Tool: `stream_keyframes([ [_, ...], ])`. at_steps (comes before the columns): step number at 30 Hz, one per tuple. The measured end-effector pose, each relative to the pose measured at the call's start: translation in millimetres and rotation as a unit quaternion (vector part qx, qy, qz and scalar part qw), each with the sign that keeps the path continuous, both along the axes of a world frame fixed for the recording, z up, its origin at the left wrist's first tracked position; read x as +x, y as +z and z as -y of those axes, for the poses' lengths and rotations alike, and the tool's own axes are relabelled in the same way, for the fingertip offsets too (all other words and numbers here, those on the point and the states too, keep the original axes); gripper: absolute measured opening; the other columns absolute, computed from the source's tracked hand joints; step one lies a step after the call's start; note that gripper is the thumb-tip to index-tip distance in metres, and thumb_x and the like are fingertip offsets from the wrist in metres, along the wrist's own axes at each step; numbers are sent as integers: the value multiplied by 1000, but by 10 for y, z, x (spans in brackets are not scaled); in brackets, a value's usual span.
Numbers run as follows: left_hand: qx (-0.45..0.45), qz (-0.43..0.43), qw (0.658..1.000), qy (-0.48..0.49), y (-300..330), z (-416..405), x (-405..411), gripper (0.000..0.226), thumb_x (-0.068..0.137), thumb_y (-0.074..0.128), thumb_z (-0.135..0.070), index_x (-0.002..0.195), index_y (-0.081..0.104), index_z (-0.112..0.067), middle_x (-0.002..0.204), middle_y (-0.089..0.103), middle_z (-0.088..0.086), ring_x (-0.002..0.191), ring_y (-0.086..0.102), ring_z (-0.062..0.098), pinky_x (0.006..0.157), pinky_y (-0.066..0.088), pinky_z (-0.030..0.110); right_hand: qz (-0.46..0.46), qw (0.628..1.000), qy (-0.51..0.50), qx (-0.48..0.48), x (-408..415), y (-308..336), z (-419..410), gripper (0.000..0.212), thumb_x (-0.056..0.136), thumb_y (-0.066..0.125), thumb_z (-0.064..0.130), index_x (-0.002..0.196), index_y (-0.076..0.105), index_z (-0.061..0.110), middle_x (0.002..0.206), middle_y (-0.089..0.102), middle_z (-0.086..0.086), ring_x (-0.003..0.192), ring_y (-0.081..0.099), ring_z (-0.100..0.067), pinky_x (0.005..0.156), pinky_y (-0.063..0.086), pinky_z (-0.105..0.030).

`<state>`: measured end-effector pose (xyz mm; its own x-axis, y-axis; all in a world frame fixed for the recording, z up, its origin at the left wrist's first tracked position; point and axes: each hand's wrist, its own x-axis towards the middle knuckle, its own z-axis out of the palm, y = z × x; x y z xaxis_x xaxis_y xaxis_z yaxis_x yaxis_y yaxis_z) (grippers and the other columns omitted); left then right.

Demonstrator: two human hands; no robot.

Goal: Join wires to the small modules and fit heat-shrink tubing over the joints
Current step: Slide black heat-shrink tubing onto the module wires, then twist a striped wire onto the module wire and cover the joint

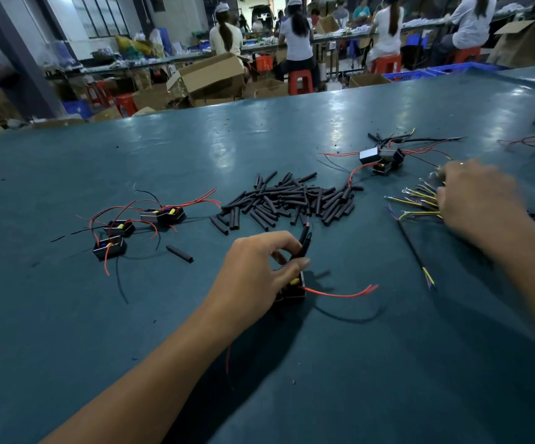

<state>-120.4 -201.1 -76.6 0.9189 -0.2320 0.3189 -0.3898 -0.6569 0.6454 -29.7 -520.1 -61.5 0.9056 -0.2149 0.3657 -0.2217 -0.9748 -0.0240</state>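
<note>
From the head camera I take the pile of black heat-shrink tubes (287,200) in the middle of the blue-green table (163,155) as my landmark. Just nearer than the pile, my left hand (259,270) is curled round a small black module (295,288), with thumb and fingers pinching black tubing (304,243) that stands up from it. A red wire (339,293) trails from that module out to the right. To the right of the pile, my right hand (477,200) lies over a bundle of yellow and blue wires (416,200); it is blurred and I cannot tell whether it grips them. One black cable (411,248) with coloured ends runs from that bundle toward me. Left of the pile sit three modules (138,227) with red and black leads, and one loose tube (179,254) beside them. Beyond the pile, to its right, lie more modules (381,158). Past the table's far edge, people sit at benches among cardboard boxes (211,78).
</note>
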Motion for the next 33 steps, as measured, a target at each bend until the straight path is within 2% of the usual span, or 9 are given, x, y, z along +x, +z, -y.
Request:
stream_keyframes([
  [3,1,-1,1000,2,20,-22,13,11,87,77,-32,81,67,-33,77,66,-15,56,57,-1,49,41,8,-35,993,-113,8,49,-39,223,38,91,55,17,126,52,3,129,53,-26,121,49,-44,100,40,-48],
  [6,45,-4,999,-5,45,-56,20,10,86,79,-28,86,69,-30,81,68,-18,66,59,-8,58,44,8,-63,988,-140,17,67,-86,285,38,90,55,16,126,56,5,130,56,-23,121,52,-42,98,43,-46],
  [13,85,-3,996,-35,78,-78,15,13,87,78,-24,93,68,-29,91,67,-17,77,56,-15,67,43,7,-39,994,-93,30,105,-75,268,27,87,61,12,112,66,2,113,62,-26,106,60,-42,88,52,-45],
  [16,83,-2,996,-32,82,-97,26,13,86,79,-29,94,68,-30,91,67,-18,88,59,-10,73,45,10,-38,996,-67,47,92,-22,266,25,90,64,21,108,69,5,110,63,-26,103,61,-41,86,51,-43],
  [20,87,5,996,-31,66,-94,36,14,86,78,-33,94,68,-29,92,67,-17,92,61,-3,78,52,23,-153,988,-13,16,8,108,244,38,82,74,49,87,66,12,98,64,-16,93,60,-34,80,53,-37],
  [23,87,6,996,-27,70,-87,26,15,87,77,-36,94,67,-28,92,66,-18,92,60,-5,78,52,22,-182,983,-7,-2,-74,164,206,25,83,76,40,82,65,17,98,65,-11,93,61,-32,82,54,-37],
  [26,82,9,996,-22,89,-90,19,18,86,77,-40,94,65,-29,92,65,-20,93,60,-8,77,51,20,-134,991,1,9,-104,169,143,19,87,73,34,85,67,16,102,65,-14,99,61,-34,86,53,-41],
  [29,63,-13,998,-13,105,-103,20,35,78,81,-50,96,57,-32,94,64,-20,91,62,-4,75,51,21,-1,997,35,62,-99,166,68,15,86,74,31,85,68,18,97,62,-19,95,59,-38,81,48,-41],
  [33,105,-90,990,-34,126,-143,26,67,65,80,-68,115,50,-36,105,61,-23,97,60,0,87,53,33,130,951,126,249,-102,164,-61,20,88,71,32,79,65,16,67,62,-3,59,52,-21,59,38,-29],
])
